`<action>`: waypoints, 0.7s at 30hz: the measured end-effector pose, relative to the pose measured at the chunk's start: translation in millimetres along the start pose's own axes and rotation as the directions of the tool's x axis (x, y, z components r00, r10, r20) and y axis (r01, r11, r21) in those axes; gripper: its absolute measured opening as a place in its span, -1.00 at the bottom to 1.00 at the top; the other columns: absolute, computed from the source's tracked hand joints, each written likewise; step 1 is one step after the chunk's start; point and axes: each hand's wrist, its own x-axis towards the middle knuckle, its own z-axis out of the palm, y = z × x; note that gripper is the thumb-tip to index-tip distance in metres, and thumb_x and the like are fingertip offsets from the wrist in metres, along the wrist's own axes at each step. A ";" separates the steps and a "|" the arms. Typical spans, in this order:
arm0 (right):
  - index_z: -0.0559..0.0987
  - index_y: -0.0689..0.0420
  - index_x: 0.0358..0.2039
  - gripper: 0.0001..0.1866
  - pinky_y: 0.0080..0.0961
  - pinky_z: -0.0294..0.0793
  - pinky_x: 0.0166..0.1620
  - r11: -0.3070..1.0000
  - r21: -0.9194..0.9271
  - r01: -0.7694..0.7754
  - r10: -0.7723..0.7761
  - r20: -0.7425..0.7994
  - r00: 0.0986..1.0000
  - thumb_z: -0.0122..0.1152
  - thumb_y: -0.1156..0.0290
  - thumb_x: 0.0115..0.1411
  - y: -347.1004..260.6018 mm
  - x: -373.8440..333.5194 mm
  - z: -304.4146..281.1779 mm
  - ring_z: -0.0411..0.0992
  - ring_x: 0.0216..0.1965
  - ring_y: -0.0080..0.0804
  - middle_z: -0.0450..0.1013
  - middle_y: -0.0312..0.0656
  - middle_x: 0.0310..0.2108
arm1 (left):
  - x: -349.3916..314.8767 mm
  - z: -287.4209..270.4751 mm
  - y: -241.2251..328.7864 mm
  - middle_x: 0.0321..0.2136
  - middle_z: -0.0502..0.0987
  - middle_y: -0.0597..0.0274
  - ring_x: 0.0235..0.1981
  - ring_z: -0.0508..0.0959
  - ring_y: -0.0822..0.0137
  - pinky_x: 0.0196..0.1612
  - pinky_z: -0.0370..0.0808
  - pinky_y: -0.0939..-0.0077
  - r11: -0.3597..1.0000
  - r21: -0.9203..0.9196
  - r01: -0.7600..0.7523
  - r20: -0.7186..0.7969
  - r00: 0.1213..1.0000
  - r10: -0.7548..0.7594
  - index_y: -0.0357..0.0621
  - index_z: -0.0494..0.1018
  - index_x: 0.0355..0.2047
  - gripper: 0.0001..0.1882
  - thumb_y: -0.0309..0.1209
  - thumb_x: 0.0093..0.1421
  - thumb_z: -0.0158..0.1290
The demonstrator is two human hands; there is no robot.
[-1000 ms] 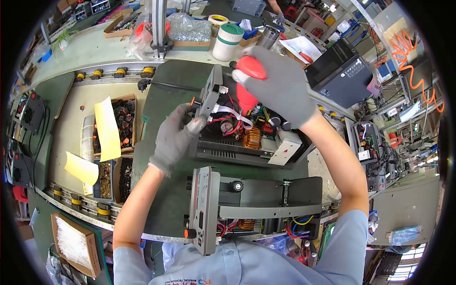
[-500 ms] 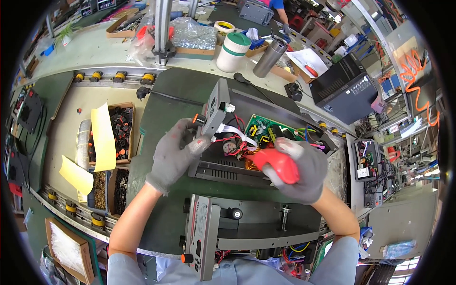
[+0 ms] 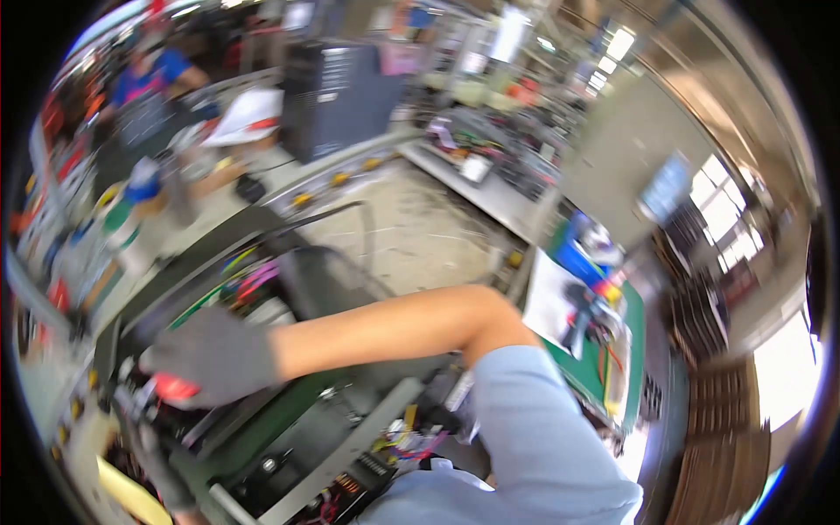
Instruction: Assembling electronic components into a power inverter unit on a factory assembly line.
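Note:
My right hand [image 3: 214, 354], in a grey glove, is closed around a red-handled tool [image 3: 175, 387] whose working end is hidden. It is over the left part of an open dark metal unit [image 3: 284, 262], where a green board edge and coloured wires show. At the lower left is my left hand [image 3: 162, 464], also gloved in grey. It lies close to the unit's front end, and its fingers are smeared by motion. Nearer to me lies a second open unit [image 3: 346, 455] with a grey panel edge and loose wires.
Yellow paper [image 3: 131, 492] lies at the lower left. Beyond the bench stands a dark computer case [image 3: 341, 101]. On the right, a green-topped table [image 3: 626, 337] carries tools and a blue bin [image 3: 582, 241]. A person in blue [image 3: 162, 74] is at the far left.
The view has swung to the right, so the bench and both hands now appear further left. The red tool remains in my right hand, and the picture is blurred.

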 end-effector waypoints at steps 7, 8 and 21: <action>0.46 0.13 -0.38 -0.57 -0.26 0.40 -0.47 0.959 -0.243 -0.148 0.179 0.109 0.978 0.17 0.01 -0.10 11.4 -6.1 -36.2 0.46 -0.50 -0.17 0.44 -0.13 -0.48 | 44.4 49.5 -31.8 0.13 0.26 0.05 0.08 0.34 0.24 0.09 0.30 0.40 0.988 0.118 -0.095 0.225 0.972 0.067 -0.29 0.11 0.22 -0.38 -0.12 0.28 -0.18; 0.46 0.15 -0.37 -0.59 -0.22 0.43 -0.41 0.929 -0.210 -0.305 0.309 -0.014 0.951 0.19 0.06 -0.08 7.8 -9.9 -56.0 0.48 -0.47 -0.09 0.45 -0.11 -0.50 | 44.0 52.5 -26.8 0.13 0.26 0.06 0.08 0.34 0.24 0.09 0.29 0.40 0.992 0.099 -0.074 0.224 0.973 0.051 -0.29 0.11 0.22 -0.38 -0.11 0.29 -0.18; 0.33 0.23 -0.12 -0.43 -0.45 0.50 -0.18 0.814 0.431 -0.390 0.447 -0.035 0.894 0.40 0.34 -0.11 23.2 -63.4 -127.3 0.46 -0.17 -0.39 0.42 -0.10 -0.23 | -24.6 86.9 67.1 -0.34 0.49 0.11 -0.29 0.44 0.35 -0.17 0.37 0.46 0.904 0.365 -0.222 -0.072 0.962 0.265 -0.29 0.40 -0.06 -0.54 -0.17 0.19 -0.06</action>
